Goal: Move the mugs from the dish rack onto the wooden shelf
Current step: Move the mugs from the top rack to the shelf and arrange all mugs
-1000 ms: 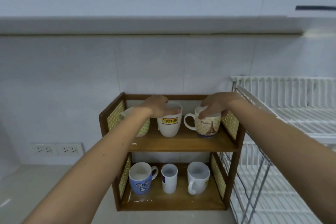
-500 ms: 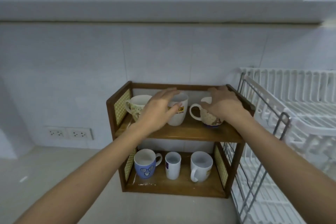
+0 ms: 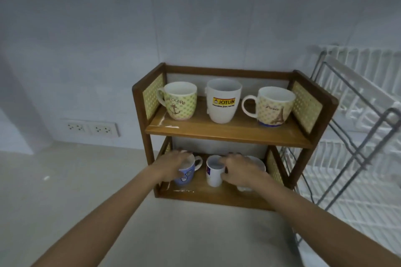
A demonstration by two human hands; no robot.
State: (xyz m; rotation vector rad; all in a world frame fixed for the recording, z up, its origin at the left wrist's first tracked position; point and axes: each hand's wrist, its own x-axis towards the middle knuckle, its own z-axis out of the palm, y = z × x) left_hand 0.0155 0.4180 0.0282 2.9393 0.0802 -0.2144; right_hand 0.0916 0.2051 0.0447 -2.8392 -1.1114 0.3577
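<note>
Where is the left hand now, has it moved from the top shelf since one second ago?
Yes. The left hand went down from the wooden shelf's top board to the lower level, onto the blue mug.

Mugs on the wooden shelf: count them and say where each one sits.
6. Top tier: anchor mug left, Jotun mug middle, Paris mug right. Bottom tier: blue face mug under the left hand, small white mug middle, white mug mostly hidden behind the right hand.

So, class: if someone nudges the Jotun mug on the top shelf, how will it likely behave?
The Jotun mug looks glazed and rigid, so probably slippery and breakable. It narrows toward its base, so a high push may tip it rather than slide it. It stands apart from its neighbours.
</note>
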